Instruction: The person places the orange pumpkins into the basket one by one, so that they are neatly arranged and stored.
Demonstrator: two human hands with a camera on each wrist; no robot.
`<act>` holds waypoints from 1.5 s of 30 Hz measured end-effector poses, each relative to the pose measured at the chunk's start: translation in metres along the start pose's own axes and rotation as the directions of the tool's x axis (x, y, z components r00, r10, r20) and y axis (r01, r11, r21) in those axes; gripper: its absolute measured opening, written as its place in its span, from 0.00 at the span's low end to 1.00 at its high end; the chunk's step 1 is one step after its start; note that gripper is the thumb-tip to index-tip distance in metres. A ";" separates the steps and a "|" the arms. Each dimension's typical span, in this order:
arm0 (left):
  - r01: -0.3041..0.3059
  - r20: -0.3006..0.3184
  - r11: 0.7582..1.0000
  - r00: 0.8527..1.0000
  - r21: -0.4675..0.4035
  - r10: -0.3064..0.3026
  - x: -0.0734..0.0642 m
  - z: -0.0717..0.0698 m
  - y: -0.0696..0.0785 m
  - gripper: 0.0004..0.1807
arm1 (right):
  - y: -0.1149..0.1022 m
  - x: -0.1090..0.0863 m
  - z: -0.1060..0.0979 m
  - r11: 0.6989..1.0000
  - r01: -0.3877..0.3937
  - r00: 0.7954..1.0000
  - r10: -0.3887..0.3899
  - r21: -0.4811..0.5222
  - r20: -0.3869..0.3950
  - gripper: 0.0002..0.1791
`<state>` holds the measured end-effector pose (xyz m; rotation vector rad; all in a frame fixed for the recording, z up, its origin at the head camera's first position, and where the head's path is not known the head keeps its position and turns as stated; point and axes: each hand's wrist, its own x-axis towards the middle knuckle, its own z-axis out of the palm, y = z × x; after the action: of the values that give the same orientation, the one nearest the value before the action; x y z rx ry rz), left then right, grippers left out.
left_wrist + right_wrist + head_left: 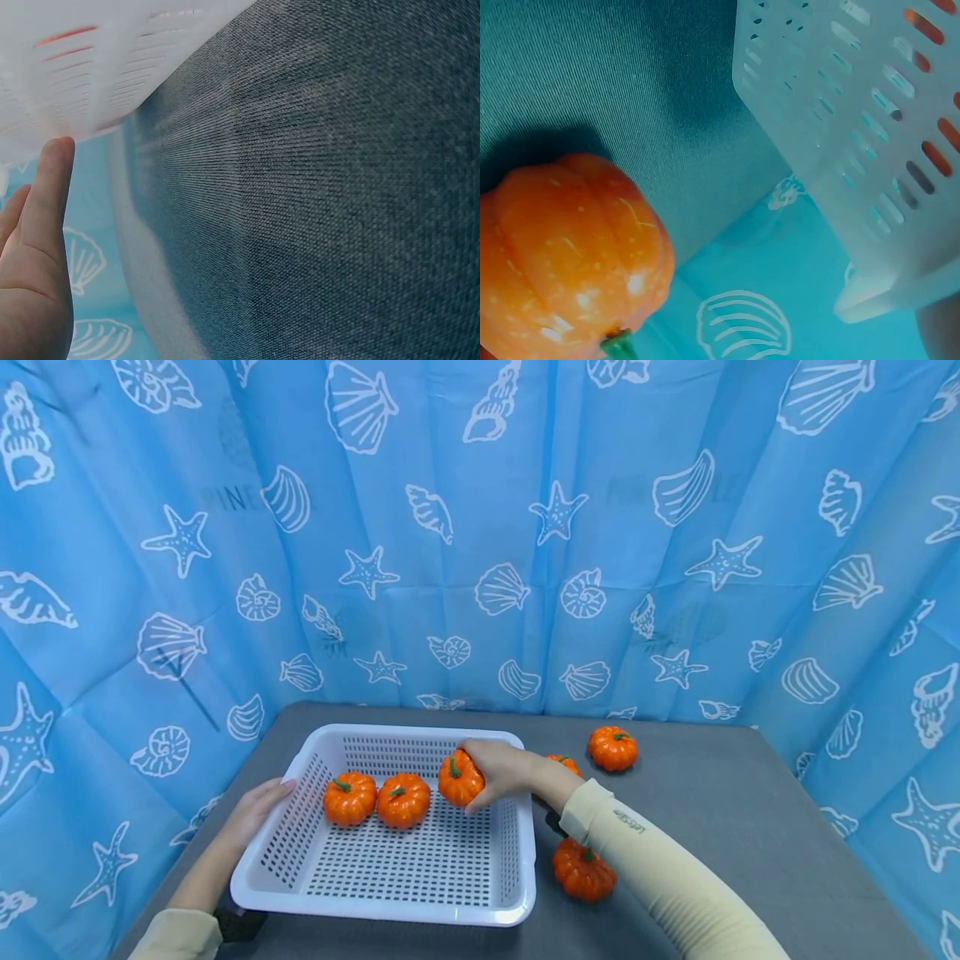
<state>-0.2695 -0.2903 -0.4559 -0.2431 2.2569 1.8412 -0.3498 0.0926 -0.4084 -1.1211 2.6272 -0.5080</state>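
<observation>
A white perforated plastic basket [382,910] stands on a dark grey table, with two small orange pumpkins, one on the left [350,798] and one beside it [403,801], lying inside. My right hand [498,770] reaches over the basket's right rim and grips a third pumpkin [461,778] within the basket, fingers behind it and thumb at the near side. At the left wall, my left hand [255,814] touches the basket from outside. The left wrist view shows its fingers [49,180] fairly straight against the perforated side.
Right of the basket lie more pumpkins: one at the back [612,748], one partly hidden behind my right wrist [564,763], and a darker one by my forearm [584,870]. A blue shell-patterned curtain [480,527] hangs behind the table [697,810].
</observation>
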 end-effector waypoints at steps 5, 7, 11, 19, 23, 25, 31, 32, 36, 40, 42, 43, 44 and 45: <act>-0.006 -0.004 1.000 1.000 0.009 0.006 -0.001 -0.001 -0.001 0.37 | -0.005 0.006 0.006 0.988 -0.038 0.996 0.049 -0.153 0.070 0.52; -0.008 -0.004 1.000 1.000 0.006 0.008 -0.001 -0.001 -0.002 0.36 | -0.007 0.008 0.008 0.978 -0.049 0.993 0.069 -0.204 0.093 0.54; -0.009 -0.001 1.000 1.000 -0.001 0.009 -0.002 -0.002 -0.004 0.36 | -0.011 0.011 0.012 0.965 -0.065 0.987 0.099 -0.255 0.124 0.54; -0.004 0.001 1.000 1.000 0.003 0.004 -0.002 -0.002 -0.003 0.36 | -0.019 0.016 0.017 0.951 -0.098 0.977 0.148 -0.295 0.154 0.56; -0.011 0.009 1.000 1.000 0.012 0.011 -0.002 -0.003 -0.003 0.36 | -0.019 0.019 0.021 0.943 -0.097 0.976 0.153 -0.317 0.157 0.55; -0.015 0.012 1.000 1.000 0.014 0.014 -0.002 -0.003 -0.003 0.36 | -0.018 0.019 0.022 0.942 -0.089 0.976 0.147 -0.323 0.158 0.54; -0.011 -0.004 1.000 1.000 0.022 0.011 -0.001 -0.001 -0.002 0.36 | -0.015 0.022 0.024 0.939 -0.054 0.980 0.116 -0.338 0.164 0.52; -0.009 -0.006 1.000 1.000 0.025 0.009 -0.001 -0.001 -0.002 0.37 | -0.015 0.022 0.025 0.940 -0.052 0.980 0.113 -0.339 0.165 0.52; -0.003 -0.007 1.000 1.000 0.021 0.003 0.000 -0.001 -0.001 0.37 | -0.013 0.024 0.024 0.948 -0.051 0.978 0.111 -0.315 0.174 0.52; -0.003 -0.002 1.000 1.000 0.018 0.003 0.001 -0.002 -0.001 0.38 | -0.011 0.026 0.021 0.971 -0.078 0.972 0.124 -0.228 0.197 0.54; 0.003 -0.004 1.000 1.000 0.017 -0.003 0.001 -0.002 -0.001 0.37 | -0.010 0.026 0.019 0.980 -0.106 0.966 0.142 -0.171 0.216 0.57; -0.001 -0.003 1.000 1.000 0.020 0.001 0.001 -0.002 -0.001 0.37 | -0.009 0.027 0.018 0.982 -0.121 0.963 0.151 -0.144 0.224 0.58; -0.006 0.000 1.000 1.000 0.027 0.006 0.001 -0.002 0.000 0.38 | -0.009 0.027 0.017 0.984 -0.136 0.959 0.161 -0.120 0.233 0.60; -0.003 -0.002 1.000 1.000 0.026 0.003 0.001 -0.002 0.000 0.37 | -0.009 0.027 0.017 0.983 -0.149 0.955 0.170 -0.105 0.243 0.61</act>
<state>-0.2706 -0.2919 -0.4562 -0.2381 2.2819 1.8130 -0.3564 0.0637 -0.4222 -0.9178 2.5075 -0.2066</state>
